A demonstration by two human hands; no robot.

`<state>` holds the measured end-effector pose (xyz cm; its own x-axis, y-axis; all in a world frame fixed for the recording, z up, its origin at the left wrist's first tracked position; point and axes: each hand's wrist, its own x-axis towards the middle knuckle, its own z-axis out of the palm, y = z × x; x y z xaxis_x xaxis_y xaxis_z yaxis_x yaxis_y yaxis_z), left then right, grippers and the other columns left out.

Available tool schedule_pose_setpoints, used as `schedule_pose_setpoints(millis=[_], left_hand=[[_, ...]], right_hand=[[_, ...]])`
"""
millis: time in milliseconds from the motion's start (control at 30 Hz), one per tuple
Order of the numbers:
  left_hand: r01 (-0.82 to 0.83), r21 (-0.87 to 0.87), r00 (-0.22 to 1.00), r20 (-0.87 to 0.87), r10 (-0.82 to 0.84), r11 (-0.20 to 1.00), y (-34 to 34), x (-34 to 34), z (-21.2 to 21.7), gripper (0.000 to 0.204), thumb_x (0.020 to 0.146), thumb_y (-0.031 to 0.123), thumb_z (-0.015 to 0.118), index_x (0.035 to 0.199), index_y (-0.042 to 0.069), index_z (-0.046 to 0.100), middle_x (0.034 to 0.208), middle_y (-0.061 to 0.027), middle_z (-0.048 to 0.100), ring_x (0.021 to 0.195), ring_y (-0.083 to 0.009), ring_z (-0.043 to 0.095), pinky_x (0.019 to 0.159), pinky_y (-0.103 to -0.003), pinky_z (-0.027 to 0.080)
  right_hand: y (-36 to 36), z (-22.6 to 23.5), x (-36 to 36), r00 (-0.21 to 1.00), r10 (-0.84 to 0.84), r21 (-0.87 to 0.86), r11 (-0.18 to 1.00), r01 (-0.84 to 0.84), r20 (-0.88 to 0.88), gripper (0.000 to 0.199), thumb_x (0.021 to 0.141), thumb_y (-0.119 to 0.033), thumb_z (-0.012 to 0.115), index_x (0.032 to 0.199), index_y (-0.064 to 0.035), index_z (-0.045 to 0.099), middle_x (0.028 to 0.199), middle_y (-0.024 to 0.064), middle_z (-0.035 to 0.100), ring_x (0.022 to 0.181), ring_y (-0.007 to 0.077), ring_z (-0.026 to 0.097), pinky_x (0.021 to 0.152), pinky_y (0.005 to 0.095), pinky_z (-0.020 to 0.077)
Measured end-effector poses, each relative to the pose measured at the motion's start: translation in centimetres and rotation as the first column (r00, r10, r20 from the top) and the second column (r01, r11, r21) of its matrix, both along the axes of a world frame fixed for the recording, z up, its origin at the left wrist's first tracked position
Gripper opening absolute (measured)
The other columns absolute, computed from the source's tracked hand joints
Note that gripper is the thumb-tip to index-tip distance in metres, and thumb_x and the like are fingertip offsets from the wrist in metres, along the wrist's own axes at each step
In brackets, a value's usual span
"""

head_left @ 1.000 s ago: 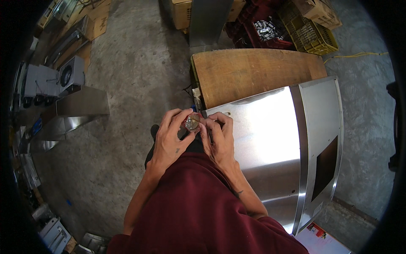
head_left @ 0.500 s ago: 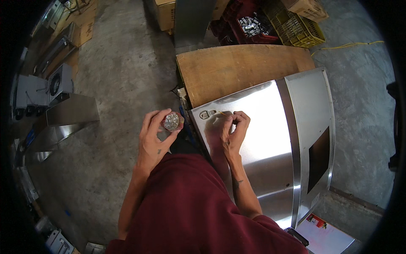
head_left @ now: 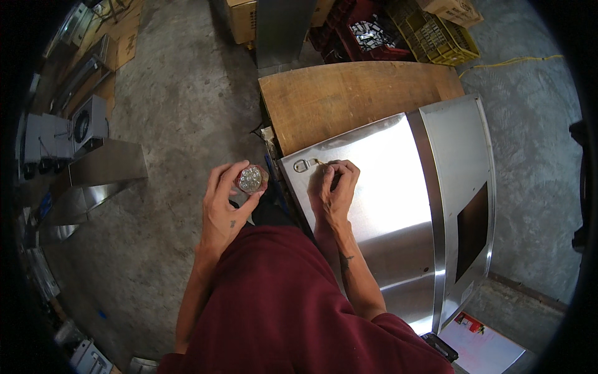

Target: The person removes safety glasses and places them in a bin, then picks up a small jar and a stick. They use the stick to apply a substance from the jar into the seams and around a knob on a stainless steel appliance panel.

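Note:
My left hand point(head_left: 220, 202) is closed around a small round container point(head_left: 250, 179) with a shiny, dimpled clear top and reddish sides. It is held up left of the steel panel's edge. My right hand point(head_left: 339, 187) pinches a thin yellowish stick point(head_left: 320, 163), mostly hidden by the fingers. The stick's tip is at the right end of a small metal ring fitting point(head_left: 302, 166), which lies on the shiny stainless steel panel point(head_left: 386, 181). Whether the tip touches the fitting, I cannot tell.
A wooden board point(head_left: 355, 93) lies beyond the panel. Behind it stand a red crate point(head_left: 374, 55) of small metal parts and a yellow crate point(head_left: 436, 40). A grey steel piece with a rectangular opening point(head_left: 472, 230) is at the right. Steel housings point(head_left: 106, 168) stand at left.
My right hand has shifted slightly left, bringing the stick's tip closer to the ring fitting. My left hand still holds the round container in nearly the same place.

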<state>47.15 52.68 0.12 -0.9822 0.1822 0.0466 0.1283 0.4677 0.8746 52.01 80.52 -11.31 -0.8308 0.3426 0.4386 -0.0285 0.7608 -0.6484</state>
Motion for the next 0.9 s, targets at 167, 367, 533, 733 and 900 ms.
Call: schedule_pose_setpoints(millis=[167,367,533,733,900], left_hand=[[-0.008,0.000,1.000,-0.014,0.008,1.000,0.05,0.11,0.03,0.066,0.090,0.003,0.095,0.152,0.010,0.073,0.144,-0.0112,0.067,0.112,-0.0212,0.070,0.091,-0.037,0.062],[-0.025,0.000,1.000,-0.011,0.025,1.000,-0.04,0.27,-0.12,0.065,0.090,0.002,0.095,0.151,0.010,0.074,0.144,-0.0109,0.067,0.112,-0.0212,0.070,0.092,-0.037,0.062],[-0.027,0.005,1.000,-0.008,0.027,1.000,-0.05,0.33,0.02,0.064,0.091,0.003,0.095,0.151,0.011,0.074,0.144,-0.0109,0.067,0.113,-0.0216,0.070,0.092,-0.037,0.062],[-0.030,0.007,1.000,-0.007,0.030,1.000,-0.04,0.35,0.13,0.064,0.090,0.003,0.095,0.151,0.010,0.074,0.144,-0.0109,0.067,0.114,-0.0218,0.070,0.092,-0.037,0.062],[-0.034,0.006,0.999,0.005,0.034,0.999,0.03,0.41,0.09,0.065,0.090,0.003,0.095,0.151,0.010,0.074,0.143,-0.0109,0.068,0.113,-0.0216,0.070,0.092,-0.037,0.063]], right_hand=[[-0.16,0.18,-0.17,1.000,0.000,0.012,1.000,0.000,-0.009,0.022,0.111,-0.005,0.074,0.128,0.0029,0.063,0.132,0.0280,0.062,0.119,0.0441,0.068,0.095,0.0527,0.0615],[-0.32,0.44,-0.26,1.000,-0.007,0.029,1.000,0.008,-0.018,0.022,0.111,-0.005,0.074,0.128,0.0042,0.063,0.131,0.0294,0.062,0.114,0.0445,0.069,0.092,0.0525,0.0622],[-0.27,0.41,-0.22,1.000,-0.004,0.043,0.999,0.005,-0.008,0.022,0.111,-0.004,0.074,0.128,0.0049,0.063,0.130,0.0293,0.061,0.114,0.0442,0.069,0.091,0.0511,0.0622],[-0.17,0.24,-0.36,0.999,-0.003,0.064,0.998,0.006,-0.043,0.021,0.110,-0.003,0.074,0.126,0.0047,0.063,0.129,0.0287,0.062,0.114,0.0440,0.069,0.089,0.0514,0.0622],[-0.29,0.32,-0.26,1.000,-0.003,0.032,0.999,0.004,-0.019,0.022,0.110,-0.004,0.074,0.127,0.0044,0.063,0.129,0.0287,0.062,0.118,0.0441,0.068,0.093,0.0521,0.0614]])
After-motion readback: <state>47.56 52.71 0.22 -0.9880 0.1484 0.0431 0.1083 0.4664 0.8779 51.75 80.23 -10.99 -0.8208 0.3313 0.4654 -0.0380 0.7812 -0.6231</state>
